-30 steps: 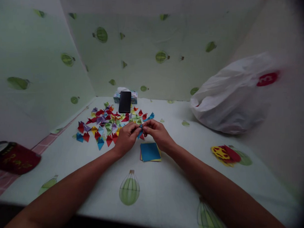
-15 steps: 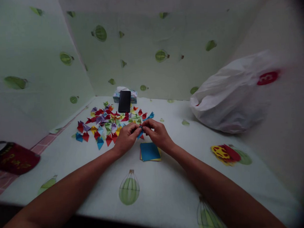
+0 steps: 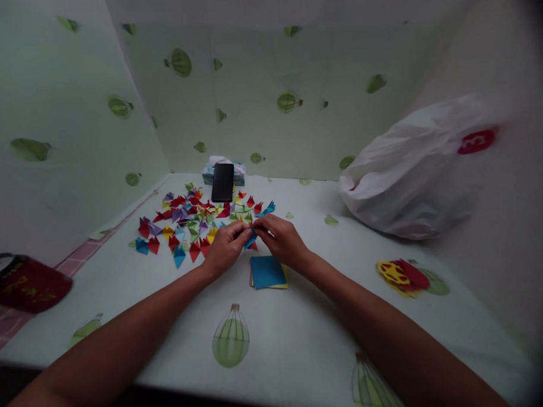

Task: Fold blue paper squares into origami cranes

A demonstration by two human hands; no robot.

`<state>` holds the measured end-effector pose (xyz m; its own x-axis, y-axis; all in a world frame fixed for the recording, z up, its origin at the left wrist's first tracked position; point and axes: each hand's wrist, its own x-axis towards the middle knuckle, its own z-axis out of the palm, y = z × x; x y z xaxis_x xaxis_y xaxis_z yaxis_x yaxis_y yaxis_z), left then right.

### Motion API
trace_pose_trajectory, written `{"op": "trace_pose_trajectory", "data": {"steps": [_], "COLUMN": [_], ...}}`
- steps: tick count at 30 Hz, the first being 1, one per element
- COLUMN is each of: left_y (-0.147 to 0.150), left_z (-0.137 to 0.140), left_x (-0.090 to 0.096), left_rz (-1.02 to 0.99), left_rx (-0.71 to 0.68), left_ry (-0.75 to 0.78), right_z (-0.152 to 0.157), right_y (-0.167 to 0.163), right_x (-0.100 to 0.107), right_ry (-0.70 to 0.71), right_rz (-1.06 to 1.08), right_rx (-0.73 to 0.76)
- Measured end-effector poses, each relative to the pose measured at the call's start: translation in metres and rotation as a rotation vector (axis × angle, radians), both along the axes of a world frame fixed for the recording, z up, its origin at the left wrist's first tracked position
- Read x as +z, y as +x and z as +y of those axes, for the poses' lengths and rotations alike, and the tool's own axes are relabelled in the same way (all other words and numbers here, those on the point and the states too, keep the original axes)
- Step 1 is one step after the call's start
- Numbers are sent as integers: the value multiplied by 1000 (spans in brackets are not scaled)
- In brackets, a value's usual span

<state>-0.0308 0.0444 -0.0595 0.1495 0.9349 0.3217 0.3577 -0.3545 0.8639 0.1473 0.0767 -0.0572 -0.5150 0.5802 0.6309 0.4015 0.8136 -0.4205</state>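
Change since last frame: right-hand fingertips have shifted a little on the folded blue paper; desk items lie as they did.
Left hand (image 3: 228, 245): pinching the folded blue paper (image 3: 250, 238) between thumb and fingers.
Right hand (image 3: 281, 240): fingertips closed on the same piece, from its right side.
Folded blue paper: between both hands, near mid-desk, partly hidden by fingers; fold detail too small to read.
Square paper stack (image 3: 268, 271): just below the hands, toward the front edge; blue sheet on top, yellow showing at its edge.
Origami pieces (image 3: 195, 252): many, in red, blue, yellow, green, purple; scattered over the back-left part, some beside the left hand.
Phone (image 3: 222, 182): dark-screened, leaning on the tissue box (image 3: 239, 174) near the back edge.
White plastic bag (image 3: 395, 181): bulging, back-right corner.
Yellow cut-outs (image 3: 392, 272): overlapping a red piece (image 3: 416, 275), near the right edge.
Red can (image 3: 31, 284): left edge, toward the front-left corner.
Desk (image 3: 298, 339): pale cover, green balloon print.
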Motion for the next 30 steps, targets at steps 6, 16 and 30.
{"op": "trace_pose_trajectory", "data": {"steps": [6, 16, 30], "left_y": [0, 1, 2], "left_z": [-1, -1, -2], "left_x": [1, -1, -1], "left_rz": [30, 7, 55], "left_rx": [-1, 2, 65], "left_ry": [25, 39, 117], "right_z": [1, 1, 0], "right_y": [1, -2, -2], "right_x": [-3, -5, -5], "right_ry": [62, 55, 22], "right_rz": [-33, -5, 28], "right_rx": [-15, -31, -35]}}
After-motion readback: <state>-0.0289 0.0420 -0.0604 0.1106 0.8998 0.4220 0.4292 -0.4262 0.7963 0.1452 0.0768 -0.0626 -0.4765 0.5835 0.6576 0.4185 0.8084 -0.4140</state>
